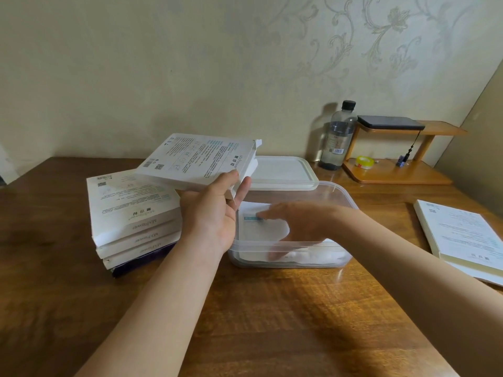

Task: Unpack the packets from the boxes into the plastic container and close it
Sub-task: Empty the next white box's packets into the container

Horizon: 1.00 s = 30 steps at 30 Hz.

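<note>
- Boxes in a stack (133, 213) sit at the table's (272, 308) left: three white ones, flat and a little fanned, on a dark purple item (144, 261) whose kind I cannot tell.
- Left hand (215, 210) is raised just right of the stack, forearm coming up from the bottom edge and palm turned towards the camera. It grips one more white box (196, 159), thumb on the printed top face near the corner and fingers under the open end.
- That held box is tilted, with its opened flap end hanging over the rear left corner of the container.
- One white lid (283, 172) lies flat on the table just behind the container, off it.
- One clear plastic container (337, 197) stands open at the table's middle. White packets (250, 235) lie in it; their number cannot be told.
- Right hand (296, 221) reaches in from the right, blurred. Its fingers are stretched out leftward over the top packet, touching it by a teal strip, not curled round anything.
- One dark-capped bottle (337, 137) stands against the wall.
- One small wooden shelf (394, 170) beside it carries a black device (389, 123) on top and a roll of tape (364, 162) below.
- One further white box (462, 235) lies flat at the right edge, partly cut off.
</note>
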{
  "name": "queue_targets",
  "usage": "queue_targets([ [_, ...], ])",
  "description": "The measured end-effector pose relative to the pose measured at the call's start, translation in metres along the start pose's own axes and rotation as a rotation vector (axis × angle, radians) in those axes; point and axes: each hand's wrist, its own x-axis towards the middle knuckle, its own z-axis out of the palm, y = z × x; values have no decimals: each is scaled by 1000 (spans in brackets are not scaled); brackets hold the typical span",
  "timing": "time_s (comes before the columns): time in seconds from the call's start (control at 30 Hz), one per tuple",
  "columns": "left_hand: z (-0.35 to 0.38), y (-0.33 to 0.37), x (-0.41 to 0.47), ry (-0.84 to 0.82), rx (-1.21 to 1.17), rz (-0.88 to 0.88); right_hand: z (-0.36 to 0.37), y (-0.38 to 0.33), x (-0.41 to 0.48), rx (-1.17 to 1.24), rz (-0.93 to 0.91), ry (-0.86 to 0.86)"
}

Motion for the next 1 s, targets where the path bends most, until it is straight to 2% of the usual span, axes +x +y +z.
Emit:
queue_targets([
  [0.6, 1, -1, -1, -14, 23, 8, 7, -4, 11, -33, -20, -85],
  [0.83, 0, 0, -2, -29, 32, 12, -3, -1, 0, 91, -30, 72],
  [1.0, 1, -1, -2, -23, 40, 11, 1, -7, 6, 32, -49, 48],
])
